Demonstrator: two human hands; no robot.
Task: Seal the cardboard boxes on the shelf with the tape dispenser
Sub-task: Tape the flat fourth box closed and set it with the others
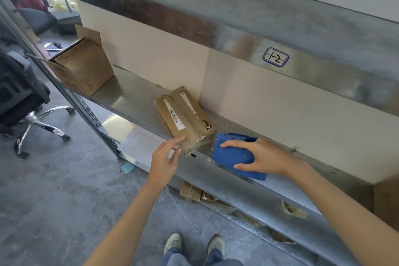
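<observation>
1. head cam, only view i've got. the small cardboard box (183,119) sits near the centre of frame on the front edge of the metal shelf (133,93), which is dull, scuffed sheet steel. the box is a squat brown brick with white label strips on top, and shiny clear tape wraps its near end.
2. the left hand (166,157) comes in from 6 o'clock and pinches the box's near corner, index finger on top, thumb underneath.
3. the right hand (259,155) is wrapped around the tape dispenser (233,155), a chunky matte blue plastic shell. it rests on the shelf just beside the box, at about 4 o'clock from it.
4. out at 10 o'clock a bigger open carton (84,67) stands on the same shelf, flaps up, well apart from the small one.
5. at 2 o'clock, a handwritten sticker (276,57) with a blue outline sits on the upper shelf's glossy front lip.
6. at 9 o'clock, a black office chair (21,93) with chrome legs stands on the grey stone-look floor.
</observation>
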